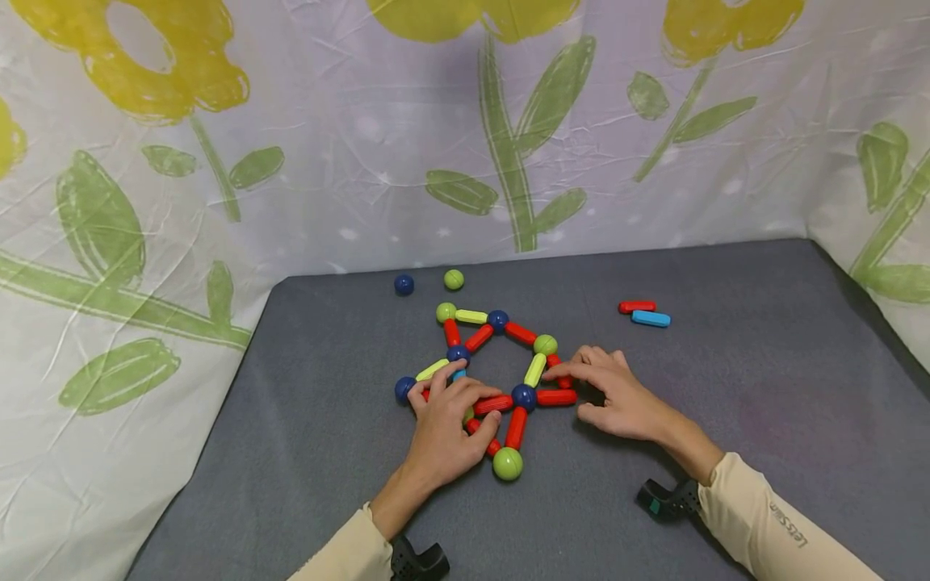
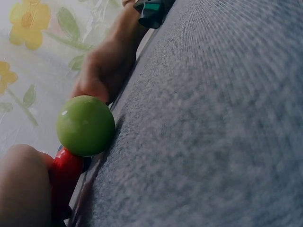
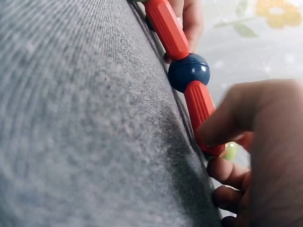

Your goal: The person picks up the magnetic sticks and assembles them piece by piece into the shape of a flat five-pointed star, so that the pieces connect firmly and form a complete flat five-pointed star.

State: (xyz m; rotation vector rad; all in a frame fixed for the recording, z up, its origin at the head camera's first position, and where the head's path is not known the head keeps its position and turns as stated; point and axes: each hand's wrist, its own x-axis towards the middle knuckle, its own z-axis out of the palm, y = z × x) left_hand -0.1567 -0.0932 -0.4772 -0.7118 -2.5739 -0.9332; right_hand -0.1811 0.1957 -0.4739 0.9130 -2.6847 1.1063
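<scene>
A flat frame of red, lime and light-blue rods joined by blue and green balls lies on the grey table. My left hand (image 1: 446, 424) reaches over its near left part, thumb and index finger pinching a red rod (image 1: 492, 405). That hand hides some joints beneath it. My right hand (image 1: 621, 391) is at the frame's right side, index finger extended to the lime rod (image 1: 534, 370). Its thumb overlaps the free end of a red rod (image 3: 199, 101) in the right wrist view. This rod extends from a blue ball (image 3: 189, 73). Nearest me sits a green ball (image 2: 85, 126).
A loose blue ball (image 1: 404, 285) and a loose green ball (image 1: 454, 279) lie near the table's back edge. Farther right, a red rod (image 1: 636, 307) lies beside a light-blue rod (image 1: 650, 319). A flower-patterned cloth (image 1: 349, 161) hangs behind the table.
</scene>
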